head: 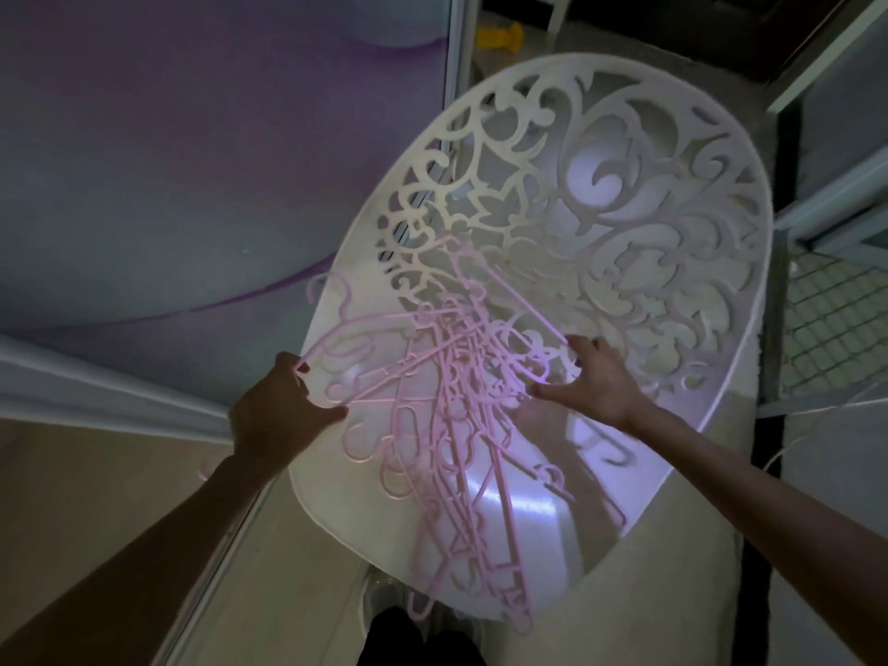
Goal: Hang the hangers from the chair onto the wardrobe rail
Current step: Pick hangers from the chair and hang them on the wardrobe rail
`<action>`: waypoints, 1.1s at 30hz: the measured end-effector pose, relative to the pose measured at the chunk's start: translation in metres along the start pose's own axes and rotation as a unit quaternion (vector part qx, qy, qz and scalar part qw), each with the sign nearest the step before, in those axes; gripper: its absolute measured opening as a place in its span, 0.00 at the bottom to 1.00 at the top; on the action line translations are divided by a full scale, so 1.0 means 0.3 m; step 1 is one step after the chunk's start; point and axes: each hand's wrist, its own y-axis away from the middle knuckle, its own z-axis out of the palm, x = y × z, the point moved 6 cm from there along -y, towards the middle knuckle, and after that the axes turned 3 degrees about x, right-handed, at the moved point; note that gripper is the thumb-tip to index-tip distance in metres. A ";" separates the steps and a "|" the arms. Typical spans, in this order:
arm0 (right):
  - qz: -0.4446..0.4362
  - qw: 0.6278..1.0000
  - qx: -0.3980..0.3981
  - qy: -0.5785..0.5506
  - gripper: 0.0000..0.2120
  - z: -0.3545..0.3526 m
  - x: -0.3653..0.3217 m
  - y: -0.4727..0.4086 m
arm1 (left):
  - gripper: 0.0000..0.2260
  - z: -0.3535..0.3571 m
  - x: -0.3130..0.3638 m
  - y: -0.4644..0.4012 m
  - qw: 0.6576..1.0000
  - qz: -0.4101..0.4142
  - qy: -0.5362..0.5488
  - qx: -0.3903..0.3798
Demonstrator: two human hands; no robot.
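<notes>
A tangled heap of several pink plastic hangers lies on the seat of a white chair with a cut-out scroll-pattern back. My left hand grips the shoulder end of one hanger at the pile's left edge, lifting it slightly. My right hand rests on the right side of the pile with its fingers spread among the hangers' hooks. The wardrobe rail is not in view.
A purple-grey sliding wardrobe door with a metal frame stands to the left of the chair. A dark rug and a wire-mesh panel lie at the right. A yellow object sits on the floor beyond the chair.
</notes>
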 end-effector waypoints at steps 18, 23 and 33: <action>-0.027 0.966 -0.250 -0.060 0.43 -0.243 -0.395 0.648 | 0.34 -0.640 -0.227 0.709 0.984 -0.165 0.058 -0.013; -0.048 0.946 -0.320 -0.010 0.34 -0.307 -0.613 0.873 | 0.31 -0.920 -0.416 0.951 0.982 -0.186 0.023 0.018; -0.145 0.934 -0.325 -0.040 0.30 -0.183 -1.164 1.340 | 0.40 -1.381 -0.854 1.405 0.959 -0.245 0.048 0.135</action>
